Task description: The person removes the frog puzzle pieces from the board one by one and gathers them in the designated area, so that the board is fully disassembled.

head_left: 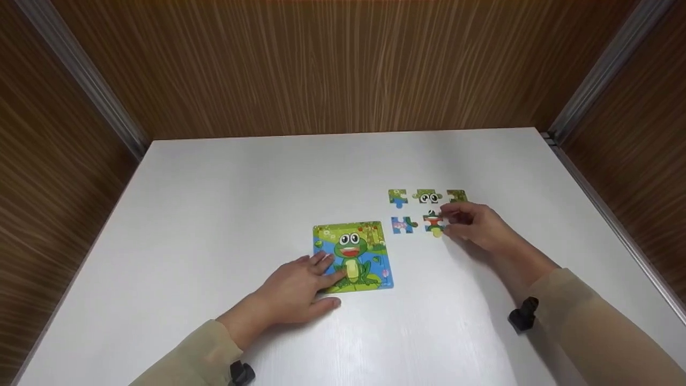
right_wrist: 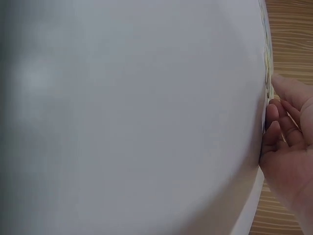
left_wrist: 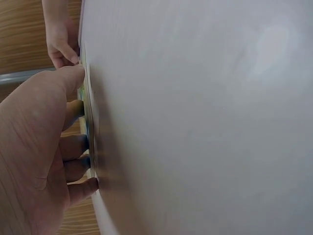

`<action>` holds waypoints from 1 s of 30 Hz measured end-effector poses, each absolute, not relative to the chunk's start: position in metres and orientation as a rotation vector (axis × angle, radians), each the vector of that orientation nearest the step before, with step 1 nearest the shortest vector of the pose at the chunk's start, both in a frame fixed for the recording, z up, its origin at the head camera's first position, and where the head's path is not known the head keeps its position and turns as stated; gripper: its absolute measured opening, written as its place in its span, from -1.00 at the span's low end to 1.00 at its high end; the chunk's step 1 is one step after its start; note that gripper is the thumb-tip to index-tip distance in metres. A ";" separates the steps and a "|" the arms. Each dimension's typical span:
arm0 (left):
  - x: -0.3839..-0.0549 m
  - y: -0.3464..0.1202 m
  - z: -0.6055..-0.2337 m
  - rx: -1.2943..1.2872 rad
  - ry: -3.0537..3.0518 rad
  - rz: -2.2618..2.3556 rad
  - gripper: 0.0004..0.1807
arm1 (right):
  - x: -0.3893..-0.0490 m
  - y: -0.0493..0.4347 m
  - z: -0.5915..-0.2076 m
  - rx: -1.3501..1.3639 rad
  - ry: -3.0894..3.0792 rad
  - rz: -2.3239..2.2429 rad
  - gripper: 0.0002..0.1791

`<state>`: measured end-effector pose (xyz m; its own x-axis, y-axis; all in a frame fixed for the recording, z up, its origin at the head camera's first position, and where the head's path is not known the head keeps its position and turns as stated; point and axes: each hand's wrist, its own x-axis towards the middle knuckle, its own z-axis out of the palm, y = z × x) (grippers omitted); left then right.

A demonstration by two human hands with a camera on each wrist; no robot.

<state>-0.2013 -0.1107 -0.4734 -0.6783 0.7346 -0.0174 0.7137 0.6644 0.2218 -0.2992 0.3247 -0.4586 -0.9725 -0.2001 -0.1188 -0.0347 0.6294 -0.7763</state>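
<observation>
A square frog jigsaw puzzle point(head_left: 351, 244) lies flat on the white table, its picture facing up. My left hand point(head_left: 297, 289) rests on its lower left part with fingers spread, the thumb on the table beside the near edge. In the left wrist view, the left fingertips point(left_wrist: 80, 142) lie along the puzzle's edge. Farther right, my right hand point(head_left: 479, 225) has thumb and index finger at the right side of a puzzle piece point(head_left: 433, 221) showing the frog's red mouth. The right palm hides the table beneath it; in the right wrist view the other fingers are curled.
Behind the mouth piece lie an eyes piece point(head_left: 427, 197), a green-and-blue piece point(head_left: 397, 197) and a corner piece point(head_left: 457, 195) partly covered by the right hand. A pink-flower piece point(head_left: 403, 225) lies to its left. Wood-grain panels point(head_left: 343, 69) enclose the table's back and sides.
</observation>
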 end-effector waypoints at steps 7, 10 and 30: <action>-0.202 -0.111 -0.473 1.215 2.768 0.289 -0.32 | -0.294 0.323 -0.441 -0.271 2.734 -1.300 -0.57; -0.201 -0.112 -0.473 1.211 2.769 0.290 -0.32 | -0.294 0.310 -0.434 -0.349 2.721 -1.361 -0.60; -0.208 -0.110 -0.475 1.221 2.791 0.263 -0.32 | -0.285 0.209 -0.435 -0.780 2.632 -1.256 -0.61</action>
<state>-0.2079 -0.1095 -0.4750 -0.6780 0.7350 -0.0081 0.7206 0.6667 0.1905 -0.2852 0.2089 -0.4348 -0.8595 -0.4995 0.1079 -0.3981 0.5221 -0.7543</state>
